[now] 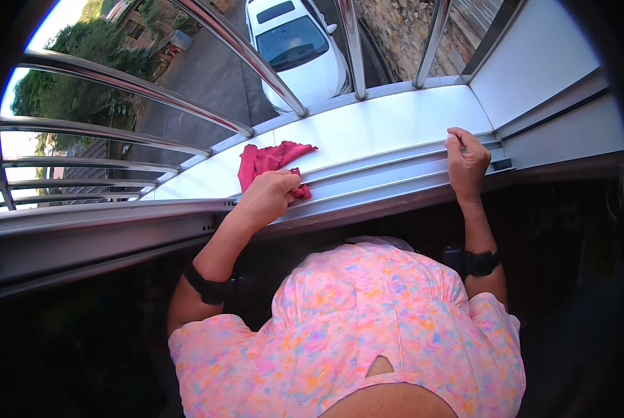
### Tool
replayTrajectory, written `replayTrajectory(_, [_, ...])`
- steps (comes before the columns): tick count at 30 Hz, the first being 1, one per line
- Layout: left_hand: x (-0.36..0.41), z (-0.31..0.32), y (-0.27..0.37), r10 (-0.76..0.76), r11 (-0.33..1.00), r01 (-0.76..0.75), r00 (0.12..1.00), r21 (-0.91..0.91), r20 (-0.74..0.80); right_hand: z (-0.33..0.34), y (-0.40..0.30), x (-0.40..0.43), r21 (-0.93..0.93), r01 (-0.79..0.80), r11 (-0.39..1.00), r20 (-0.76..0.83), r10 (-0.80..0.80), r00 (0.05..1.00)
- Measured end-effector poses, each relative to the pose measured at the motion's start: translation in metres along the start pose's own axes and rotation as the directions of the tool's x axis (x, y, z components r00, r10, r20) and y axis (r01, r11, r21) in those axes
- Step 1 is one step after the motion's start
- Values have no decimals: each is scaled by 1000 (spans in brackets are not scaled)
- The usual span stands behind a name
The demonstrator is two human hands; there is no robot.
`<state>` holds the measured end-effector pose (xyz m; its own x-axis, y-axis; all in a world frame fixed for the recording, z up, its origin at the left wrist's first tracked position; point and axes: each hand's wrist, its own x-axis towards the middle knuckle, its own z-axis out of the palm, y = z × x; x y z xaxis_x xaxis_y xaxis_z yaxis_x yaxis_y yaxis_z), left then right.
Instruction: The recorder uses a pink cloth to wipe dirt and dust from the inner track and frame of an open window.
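My left hand (pixel 271 195) grips one end of a crumpled red cloth (pixel 264 161) at the left part of the aluminium window track (pixel 380 176). The rest of the cloth lies spread over the white tiled sill (pixel 385 124) beyond. Over the right end of the track is my right hand (pixel 468 159), its fingers curled in and the thumb tip meeting the index finger. Nothing shows in that hand. Whether it touches the track I cannot tell.
Shiny metal window bars (pixel 286 94) rise along the sill's outer edge. A sliding window frame (pixel 108 224) stands at the left, a white side wall (pixel 537 68) at the right. Far below, outside, a white car (pixel 312 73) is parked beside a stone wall (pixel 395 31).
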<state>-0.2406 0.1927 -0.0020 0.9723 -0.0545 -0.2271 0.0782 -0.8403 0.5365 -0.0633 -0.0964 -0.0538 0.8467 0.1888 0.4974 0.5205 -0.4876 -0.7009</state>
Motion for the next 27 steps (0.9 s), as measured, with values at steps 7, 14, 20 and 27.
replayTrajectory(7, [-17,-12,-11,-190,978,190,982,90,-8,-1,-1,2,-19,-10,1000,-13,10,1000])
replayTrajectory(14, [32,12,24,79,992,-77,997,-99,9,0,-4,0,-26,35,999,-29,-36,999])
replayTrajectory(20, [40,17,35,210,961,-206,978,-186,3,-1,-2,-3,-28,1,1000,-14,-1,1000])
replayTrajectory(27, [-6,-30,24,-28,983,54,989,-177,145,0,-2,1,-23,-25,999,-8,25,1000])
